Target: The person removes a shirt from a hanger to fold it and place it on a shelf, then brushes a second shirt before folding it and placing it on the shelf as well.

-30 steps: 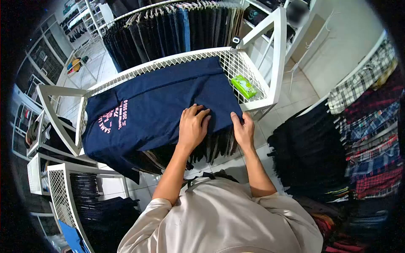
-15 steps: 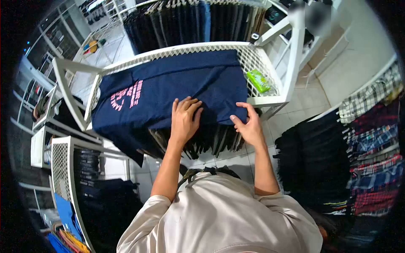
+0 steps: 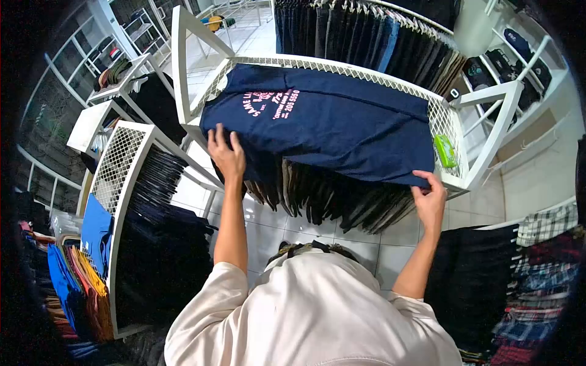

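A navy T-shirt [image 3: 342,122] with pink printed lettering lies folded into a long strip on top of a white mesh rack [image 3: 448,125]. My left hand [image 3: 227,154] rests at the shirt's near left edge, fingers spread and touching the cloth. At the near right corner, my right hand [image 3: 432,198] has its thumb and index finger around the hem; its other fingers are curled and partly hidden. A bright green packet [image 3: 445,151] lies on the mesh just beyond the shirt's right end.
Dark trousers [image 3: 305,189] hang beneath the mesh top. More trousers [image 3: 342,36] hang on a rail behind. Another mesh-topped rack [image 3: 125,152] with black garments stands at left, near a blue folded cloth [image 3: 97,235]. Plaid shirts [image 3: 543,274] hang at right.
My left hand has moved left from the middle of the shirt to its left edge. My right hand has closed in on the right corner. The view has turned left.
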Action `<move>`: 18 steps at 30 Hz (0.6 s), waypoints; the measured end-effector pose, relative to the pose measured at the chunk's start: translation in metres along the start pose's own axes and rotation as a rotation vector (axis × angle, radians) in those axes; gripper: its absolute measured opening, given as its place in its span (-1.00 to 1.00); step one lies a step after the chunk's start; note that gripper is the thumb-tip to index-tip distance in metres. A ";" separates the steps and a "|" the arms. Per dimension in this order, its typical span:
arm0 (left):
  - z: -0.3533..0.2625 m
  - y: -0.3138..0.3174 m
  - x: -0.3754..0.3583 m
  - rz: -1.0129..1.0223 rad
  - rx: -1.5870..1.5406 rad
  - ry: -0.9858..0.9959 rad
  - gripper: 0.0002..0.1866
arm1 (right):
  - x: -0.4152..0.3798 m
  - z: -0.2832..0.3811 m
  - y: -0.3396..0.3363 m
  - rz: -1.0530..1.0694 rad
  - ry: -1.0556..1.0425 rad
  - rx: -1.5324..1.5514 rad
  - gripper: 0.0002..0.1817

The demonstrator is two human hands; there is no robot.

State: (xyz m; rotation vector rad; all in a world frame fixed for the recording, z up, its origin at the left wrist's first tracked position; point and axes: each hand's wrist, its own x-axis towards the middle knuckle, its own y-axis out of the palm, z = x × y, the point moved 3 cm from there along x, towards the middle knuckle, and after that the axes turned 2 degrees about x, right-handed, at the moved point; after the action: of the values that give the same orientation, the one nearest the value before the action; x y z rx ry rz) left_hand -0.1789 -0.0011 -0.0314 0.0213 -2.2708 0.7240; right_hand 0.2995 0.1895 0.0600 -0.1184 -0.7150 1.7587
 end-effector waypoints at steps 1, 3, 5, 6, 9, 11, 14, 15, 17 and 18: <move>0.019 0.001 0.007 0.015 0.043 -0.106 -0.36 | -0.001 0.005 -0.003 -0.064 -0.033 -0.124 -0.66; 0.054 0.009 0.020 0.048 -0.076 -0.222 -0.25 | 0.000 0.001 0.000 -0.123 -0.035 -0.133 -0.66; 0.077 0.020 0.024 0.189 -0.392 -0.364 -0.13 | 0.001 -0.005 0.001 -0.176 -0.069 -0.239 -0.65; 0.075 0.015 0.025 0.251 -0.492 -0.491 -0.13 | 0.002 -0.014 0.003 -0.178 0.065 -0.212 -0.64; 0.077 0.003 0.007 0.460 -0.822 -0.589 -0.37 | 0.000 -0.011 0.006 -0.329 -0.238 -0.381 -0.65; 0.084 -0.007 -0.016 0.691 -0.721 -0.638 -0.40 | -0.003 -0.005 0.004 -0.306 -0.169 -0.349 -0.66; 0.127 -0.007 -0.057 0.949 -0.455 -0.639 -0.38 | -0.002 -0.013 0.000 -0.223 -0.187 -0.371 -0.68; 0.123 -0.022 -0.061 1.039 -0.366 -0.621 -0.38 | -0.001 -0.013 -0.004 -0.228 -0.190 -0.375 -0.68; 0.124 -0.041 -0.059 1.122 -0.569 -0.674 -0.37 | -0.002 -0.017 -0.008 -0.161 -0.151 -0.328 -0.68; 0.110 -0.056 -0.045 1.055 -0.661 -0.735 -0.38 | 0.000 -0.020 -0.012 -0.152 -0.190 -0.288 -0.70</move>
State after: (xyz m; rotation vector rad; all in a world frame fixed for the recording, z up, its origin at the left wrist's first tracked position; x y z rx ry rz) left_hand -0.2054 -0.1125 -0.0965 -1.5298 -3.0643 0.4182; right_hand 0.3180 0.1993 0.0505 -0.0901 -1.0867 1.5275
